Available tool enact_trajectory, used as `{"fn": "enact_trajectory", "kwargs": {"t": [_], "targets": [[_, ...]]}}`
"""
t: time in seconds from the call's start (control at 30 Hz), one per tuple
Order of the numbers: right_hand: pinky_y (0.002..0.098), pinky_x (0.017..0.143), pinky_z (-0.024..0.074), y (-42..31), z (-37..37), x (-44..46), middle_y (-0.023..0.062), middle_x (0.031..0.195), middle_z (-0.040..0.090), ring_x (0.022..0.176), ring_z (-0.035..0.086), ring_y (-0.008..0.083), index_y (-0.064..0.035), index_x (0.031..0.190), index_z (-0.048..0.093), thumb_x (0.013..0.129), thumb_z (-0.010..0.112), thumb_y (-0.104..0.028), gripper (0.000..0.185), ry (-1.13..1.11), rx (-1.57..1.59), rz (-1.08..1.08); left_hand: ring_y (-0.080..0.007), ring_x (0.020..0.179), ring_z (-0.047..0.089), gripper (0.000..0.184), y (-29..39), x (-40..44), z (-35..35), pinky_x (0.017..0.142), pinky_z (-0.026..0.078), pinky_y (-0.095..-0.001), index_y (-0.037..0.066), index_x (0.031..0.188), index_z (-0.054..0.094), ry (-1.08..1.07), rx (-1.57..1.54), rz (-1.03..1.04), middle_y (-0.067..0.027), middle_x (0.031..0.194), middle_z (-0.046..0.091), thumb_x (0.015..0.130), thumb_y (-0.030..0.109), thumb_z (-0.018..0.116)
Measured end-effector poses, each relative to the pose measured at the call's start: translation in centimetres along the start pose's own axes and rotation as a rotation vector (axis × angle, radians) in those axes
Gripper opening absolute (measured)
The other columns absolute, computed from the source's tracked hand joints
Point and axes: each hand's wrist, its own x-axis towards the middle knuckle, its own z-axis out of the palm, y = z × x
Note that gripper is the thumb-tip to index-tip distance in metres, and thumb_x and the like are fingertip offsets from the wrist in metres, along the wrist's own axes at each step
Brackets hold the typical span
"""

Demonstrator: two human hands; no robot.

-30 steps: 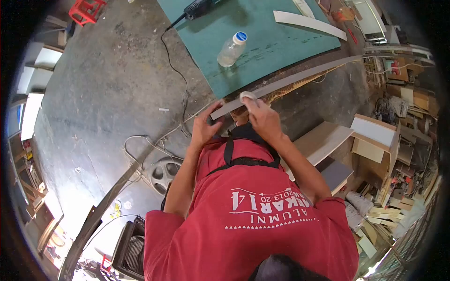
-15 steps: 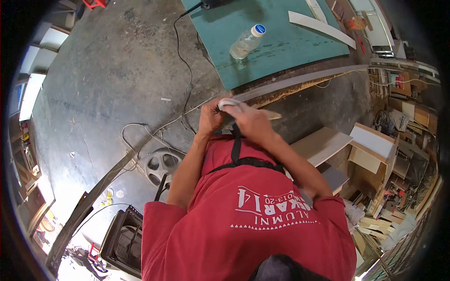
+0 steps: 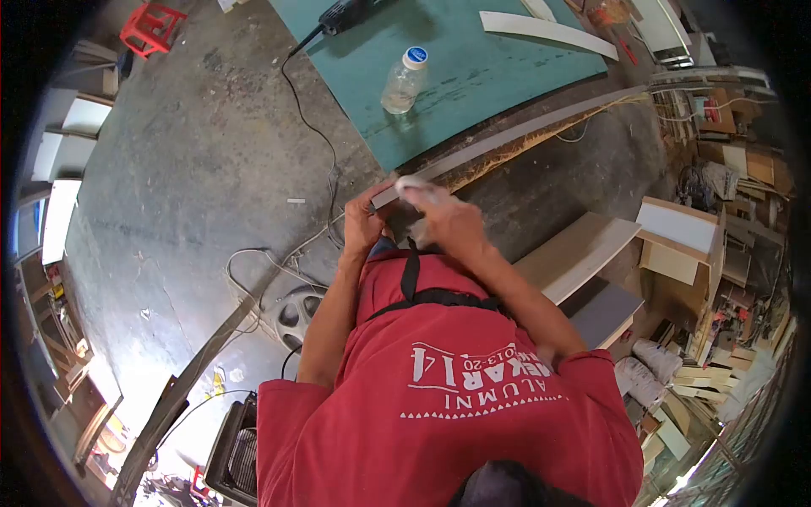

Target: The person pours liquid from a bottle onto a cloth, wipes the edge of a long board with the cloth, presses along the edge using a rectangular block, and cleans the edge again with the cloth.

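A long grey strip point(image 3: 507, 145) runs from near my waist along the front edge of the green tabletop toward the far right. My left hand point(image 3: 363, 226) is closed around its near end, with the thumb and fingers at the tip. In my right hand point(image 3: 452, 226) is a white, rounded, soft-looking piece point(image 3: 412, 183), pressed on top of the strip just beside my left hand. Motion blurs this hand, and I cannot make out exactly what the white piece is. Brown, rough-edged material point(image 3: 515, 156) shows along the strip's near side.
On the green tabletop point(image 3: 473, 93) stand a clear bottle point(image 3: 404, 87) with a blue-and-white cap, a corded power tool point(image 3: 342, 15) and a curved white strip point(image 3: 549, 34). Boards point(image 3: 583, 253) lie to my right. A red stool point(image 3: 152, 29) stands far left; a cable crosses the floor.
My view has shifted, so the table and bottle appear further left. The strip's near end now shows between my hands. My right hand still has the white piece in it.
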Motion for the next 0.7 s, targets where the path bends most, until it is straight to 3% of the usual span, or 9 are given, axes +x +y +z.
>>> {"fn": "enact_trajectory", "kwargs": {"t": [0.13,0.2,0.23,0.3,0.47,0.5,0.57,0.6,0.7], "targets": [[0.0439,0.077,0.0619,10.6,-2.9,-1.5,0.0066,0.140,0.065,0.097,0.074,0.0325,-0.0228,0.146,0.059,0.093,0.058,-0.007,0.055,0.134,-0.144,0.274,-0.0198,0.101,0.076,0.032,-0.5,0.0,0.2,0.088,0.057,-0.0337,0.007,0.124,0.075,-0.015,0.002,-0.012,-0.0129,0.113,0.079,0.093,0.014,0.079],[0.0429,0.085,0.0608,13.1,-5.4,-0.4,0.0065,0.143,0.064,0.109,0.071,0.0316,-0.0209,0.145,0.060,0.092,0.056,-0.003,0.056,-0.033,-0.331,0.559,-0.0217,0.103,0.076,0.032,-0.2,0.0,0.1,0.090,0.056,-0.0335,0.008,0.125,0.075,-0.010,0.001,-0.013,-0.0132,0.113,0.079,0.094,0.015,0.078],[0.0429,0.085,0.0608,12.9,-5.5,-0.3,0.0065,0.143,0.064,0.109,0.071,0.0316,-0.0209,0.145,0.060,0.092,0.056,-0.003,0.056,-0.028,-0.329,0.560,-0.0217,0.103,0.076,0.032,0.0,0.1,0.0,0.090,0.056,-0.0335,0.008,0.125,0.075,-0.012,0.005,-0.008,-0.0132,0.113,0.079,0.094,0.015,0.078],[0.0427,0.091,0.0593,11.5,-5.0,-0.2,0.0104,0.141,0.065,0.118,0.067,0.0327,-0.0180,0.145,0.059,0.091,0.056,-0.003,0.057,0.155,-0.110,0.127,-0.0213,0.103,0.076,0.034,0.6,0.0,0.0,0.090,0.056,-0.0336,0.008,0.126,0.075,-0.016,0.045,-0.020,-0.0119,0.112,0.079,0.093,0.014,0.079],[0.0430,0.094,0.0571,0.4,1.3,0.2,0.0168,0.135,0.066,0.121,0.065,0.0342,-0.0129,0.145,0.057,0.094,0.061,-0.009,0.051,-0.119,0.117,-0.169,-0.0319,0.107,0.074,0.039,-2.0,-0.9,0.6,0.093,0.058,-0.0377,0.004,0.122,0.073,0.039,0.107,0.181,-0.0181,0.115,0.076,0.083,-0.001,0.072],[0.0427,0.091,0.0586,-1.0,2.3,0.0,0.0156,0.134,0.066,0.115,0.068,0.0354,-0.0162,0.145,0.057,0.096,0.060,-0.013,0.048,-0.048,0.302,-0.201,-0.0345,0.113,0.073,0.040,-2.6,-1.2,0.7,0.097,0.057,-0.0392,0.004,0.120,0.073,0.036,0.117,0.264,-0.0187,0.118,0.075,0.081,-0.002,0.072],[0.0420,0.087,0.0601,-1.9,-0.9,0.1,0.0112,0.136,0.066,0.111,0.069,0.0334,-0.0208,0.144,0.058,0.097,0.060,-0.015,0.047,-0.424,0.006,-0.008,-0.0384,0.120,0.069,0.046,-1.8,-1.7,1.2,0.102,0.055,-0.0431,0.005,0.121,0.072,0.025,-0.021,0.176,-0.0194,0.126,0.072,0.076,-0.002,0.073],[0.0420,0.087,0.0601,-0.7,-0.8,-0.6,0.0112,0.136,0.066,0.111,0.069,0.0334,-0.0208,0.144,0.058,0.097,0.060,-0.015,0.047,-0.426,0.001,0.002,-0.0389,0.120,0.068,0.049,-0.6,-1.7,1.0,0.103,0.055,-0.0439,0.006,0.123,0.072,0.037,0.116,0.251,-0.0190,0.127,0.071,0.075,-0.001,0.074],[0.0432,0.086,0.0617,6.5,-2.1,-3.4,0.0079,0.143,0.063,0.111,0.071,0.0315,-0.0220,0.143,0.059,0.094,0.061,-0.011,0.051,0.034,0.020,0.066,-0.0390,0.122,0.068,0.053,-0.1,-1.5,0.7,0.103,0.055,-0.0453,0.007,0.127,0.070,0.027,0.277,0.343,-0.0183,0.130,0.070,0.074,0.000,0.074]]}}
